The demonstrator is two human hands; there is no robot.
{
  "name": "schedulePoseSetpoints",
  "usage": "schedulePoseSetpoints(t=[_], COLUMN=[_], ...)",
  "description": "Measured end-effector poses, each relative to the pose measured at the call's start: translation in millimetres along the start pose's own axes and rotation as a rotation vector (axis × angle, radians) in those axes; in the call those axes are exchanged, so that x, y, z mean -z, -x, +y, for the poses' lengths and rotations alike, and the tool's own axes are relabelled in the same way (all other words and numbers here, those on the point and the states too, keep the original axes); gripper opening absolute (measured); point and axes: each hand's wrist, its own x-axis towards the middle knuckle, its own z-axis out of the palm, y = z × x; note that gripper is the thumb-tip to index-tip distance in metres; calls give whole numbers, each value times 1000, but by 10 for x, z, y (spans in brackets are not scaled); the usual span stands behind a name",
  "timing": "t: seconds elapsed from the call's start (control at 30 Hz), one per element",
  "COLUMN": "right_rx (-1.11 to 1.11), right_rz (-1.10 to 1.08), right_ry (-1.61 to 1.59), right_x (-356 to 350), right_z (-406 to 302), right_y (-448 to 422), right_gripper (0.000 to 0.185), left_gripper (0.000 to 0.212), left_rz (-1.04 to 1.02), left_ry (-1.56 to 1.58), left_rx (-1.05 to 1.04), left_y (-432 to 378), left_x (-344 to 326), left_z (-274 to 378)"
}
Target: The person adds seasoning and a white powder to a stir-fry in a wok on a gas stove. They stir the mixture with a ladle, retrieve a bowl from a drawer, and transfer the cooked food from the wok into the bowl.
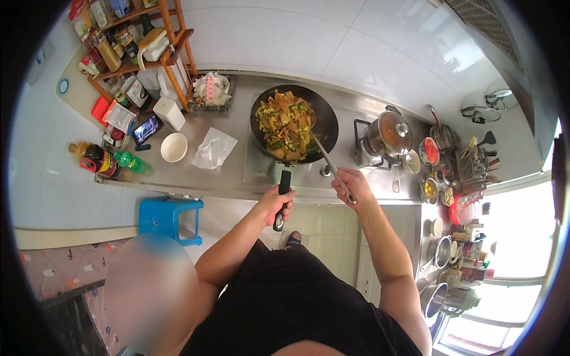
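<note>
A dark wok stands over the left burner, holding a mix of brown slices and green pieces of food. My left hand is closed around the wok's black handle, which points toward me. My right hand grips the metal handle of a long cooking utensil. The utensil's far end is in the food at the wok's right side, so its head is hidden. Right of the wok, a lidded steel pot sits on the other burner.
Left of the wok are crumpled white paper, a cream bowl, a phone, bottles and a wooden spice rack. Bowls of food and a utensil rack stand at right. A blue plastic stool is below the counter.
</note>
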Motion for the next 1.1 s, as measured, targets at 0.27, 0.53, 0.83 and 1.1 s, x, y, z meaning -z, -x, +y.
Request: schedulePoseSetpoints(t=[0.27, 0.53, 0.83, 1.1], right_rx=[341, 685, 452, 430], right_rz=[76, 161, 203, -54], right_ry=[1054, 1612, 987, 1060], right_x=[60, 166, 133, -60], right_z=[-59, -265, -188, -479], right_y=[522, 804, -225, -137], right_gripper=[38, 45, 27, 33], left_gripper=[16, 18, 15, 16], left_rz=[6, 16, 1, 26], left_ry=[3, 7, -9, -27], left_rx=[12, -17, -27, -13], left_y=[-9, 36, 21, 15], left_x=[-13, -47, -18, -18], left_z=[15, 42, 8, 34])
